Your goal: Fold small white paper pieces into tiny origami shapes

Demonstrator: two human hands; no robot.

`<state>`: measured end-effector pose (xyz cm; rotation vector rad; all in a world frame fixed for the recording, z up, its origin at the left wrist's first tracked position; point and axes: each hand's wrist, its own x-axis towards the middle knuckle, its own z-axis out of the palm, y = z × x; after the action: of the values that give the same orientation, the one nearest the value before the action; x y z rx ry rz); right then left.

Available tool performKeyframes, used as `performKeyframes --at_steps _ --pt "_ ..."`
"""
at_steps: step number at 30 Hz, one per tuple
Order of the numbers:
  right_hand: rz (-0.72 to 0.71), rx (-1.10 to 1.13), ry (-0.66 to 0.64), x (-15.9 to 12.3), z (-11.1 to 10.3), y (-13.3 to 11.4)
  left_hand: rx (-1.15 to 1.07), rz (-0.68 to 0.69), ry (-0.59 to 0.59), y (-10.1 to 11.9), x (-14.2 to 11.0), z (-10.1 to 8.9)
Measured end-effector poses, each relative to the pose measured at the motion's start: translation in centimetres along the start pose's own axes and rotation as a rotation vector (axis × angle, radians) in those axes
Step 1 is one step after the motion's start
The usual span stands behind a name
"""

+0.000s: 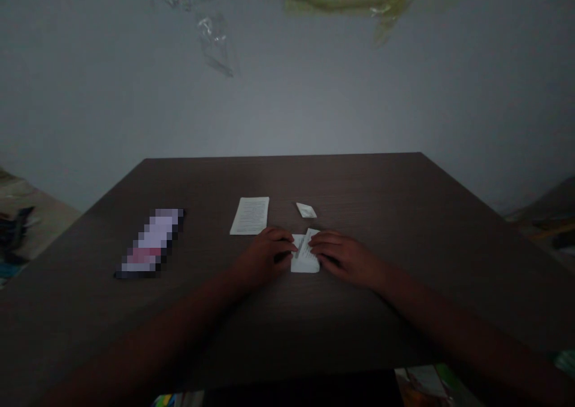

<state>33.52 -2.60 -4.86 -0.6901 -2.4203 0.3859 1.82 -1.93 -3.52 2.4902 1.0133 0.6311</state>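
A small folded sheet of printed paper [305,266] lies on the table between my two hands, with one flap turned up at a slant. My left hand [268,256] has its fingers and thumb curled at the paper's left edge. From the other side, the bent fingers of my right hand [345,256] press on the flap and the right edge. Just beyond my left hand rests a flat stack of printed sheets [250,215]. Past the folded paper is a small white folded piece of paper [306,210], shaped like a diamond.
At the left of the dark wooden table [215,179] lies a phone [150,242] whose screen is blurred out in blocks. A pale wall [278,108] stands behind the table, with strips of yellow tape [341,0] and clear tape on it.
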Motion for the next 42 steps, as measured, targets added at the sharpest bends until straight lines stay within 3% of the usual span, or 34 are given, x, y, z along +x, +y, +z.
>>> performKeyframes --at_steps 42 --pt "-0.009 0.025 -0.033 -0.5 -0.1 -0.1 -0.032 0.025 0.007 -0.6 -0.1 0.2"
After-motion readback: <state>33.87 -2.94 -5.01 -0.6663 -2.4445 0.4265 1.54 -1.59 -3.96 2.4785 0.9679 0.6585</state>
